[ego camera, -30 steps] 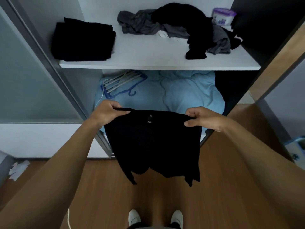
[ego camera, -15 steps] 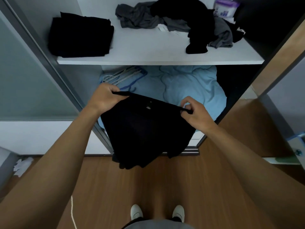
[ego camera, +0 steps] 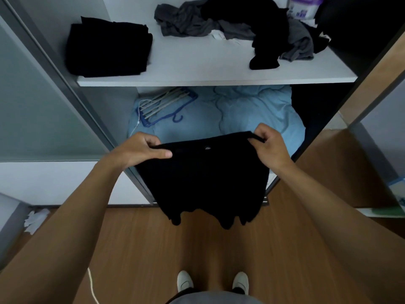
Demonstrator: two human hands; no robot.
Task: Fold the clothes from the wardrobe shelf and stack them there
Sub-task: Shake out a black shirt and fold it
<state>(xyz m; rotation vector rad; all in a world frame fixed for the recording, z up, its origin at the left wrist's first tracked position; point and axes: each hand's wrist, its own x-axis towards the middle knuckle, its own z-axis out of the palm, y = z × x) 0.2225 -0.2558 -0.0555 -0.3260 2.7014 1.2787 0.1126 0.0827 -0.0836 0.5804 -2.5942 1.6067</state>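
Folded stack (ego camera: 108, 48) left on shelf (ego camera: 208, 69), unfolded heap (ego camera: 245, 27) right.

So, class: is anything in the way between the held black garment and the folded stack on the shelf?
Nothing visible. The black garment hangs below the shelf; the folded stack sits left, the unfolded heap apart on the right.

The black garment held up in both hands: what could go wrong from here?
1. The black garment hangs free, held only at its top edge by the left hand and right hand; a slipping grip may drop it on the floor.
2. Folded in mid-air, it may turn out uneven and topple the folded stack.
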